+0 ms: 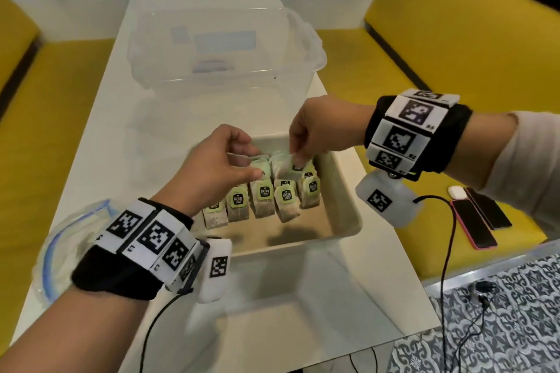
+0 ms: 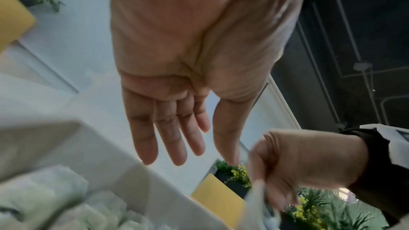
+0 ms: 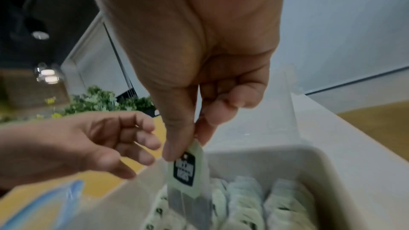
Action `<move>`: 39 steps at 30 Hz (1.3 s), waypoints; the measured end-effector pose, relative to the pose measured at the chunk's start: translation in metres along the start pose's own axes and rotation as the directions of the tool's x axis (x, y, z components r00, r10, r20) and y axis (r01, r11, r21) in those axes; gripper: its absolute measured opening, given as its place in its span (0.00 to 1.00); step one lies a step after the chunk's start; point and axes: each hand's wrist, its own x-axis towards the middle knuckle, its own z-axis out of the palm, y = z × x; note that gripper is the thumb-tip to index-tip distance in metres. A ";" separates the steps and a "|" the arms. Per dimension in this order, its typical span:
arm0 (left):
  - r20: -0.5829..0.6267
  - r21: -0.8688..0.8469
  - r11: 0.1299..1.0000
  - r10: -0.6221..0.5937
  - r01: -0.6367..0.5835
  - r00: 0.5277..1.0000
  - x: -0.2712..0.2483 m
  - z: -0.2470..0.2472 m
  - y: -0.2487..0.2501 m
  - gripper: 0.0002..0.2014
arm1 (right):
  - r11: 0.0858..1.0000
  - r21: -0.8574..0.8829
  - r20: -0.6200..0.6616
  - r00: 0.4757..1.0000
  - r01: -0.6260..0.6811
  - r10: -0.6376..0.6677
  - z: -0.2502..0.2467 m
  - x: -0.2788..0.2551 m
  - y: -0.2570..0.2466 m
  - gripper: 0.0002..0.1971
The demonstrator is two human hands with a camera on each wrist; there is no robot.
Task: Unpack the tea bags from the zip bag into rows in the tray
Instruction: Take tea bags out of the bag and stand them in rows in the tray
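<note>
The right hand (image 1: 315, 133) pinches a tea bag (image 3: 188, 177) that hangs straight down over the tray's (image 1: 348, 209) far rows. The left hand (image 1: 218, 160) seems empty, fingers loose, just beside it.

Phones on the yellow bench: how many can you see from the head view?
2. A pink-cased phone lies on the yellow bench to the person's right. A dark phone lies alongside it. A small white case sits at their far end. None appear hidden.

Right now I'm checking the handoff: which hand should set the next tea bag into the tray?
Right hand: it already pinches a tea bag above the tray. The left hand holds nothing.
</note>
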 end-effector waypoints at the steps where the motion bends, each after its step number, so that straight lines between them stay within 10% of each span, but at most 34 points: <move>1: -0.010 0.079 0.997 0.004 -0.003 1.000 0.000 -0.006 -0.003 0.22 | 0.997 -0.071 0.024 1.000 -0.013 0.015 0.004 0.001 0.003 0.06; 15: -0.111 0.471 0.873 -0.079 0.122 0.991 -0.012 -0.041 -0.044 0.20 | 0.839 -0.538 0.373 0.915 0.080 0.152 0.058 0.044 0.022 0.10; 23: -0.110 0.478 0.869 -0.084 0.127 0.990 -0.015 -0.040 -0.047 0.19 | 0.762 -0.638 0.364 0.916 0.115 0.166 0.062 0.050 0.019 0.14; 39: -0.206 0.496 0.857 -0.042 0.142 0.978 -0.043 -0.106 -0.050 0.08 | 0.951 -0.295 0.041 0.994 -0.088 0.105 0.020 0.026 -0.026 0.14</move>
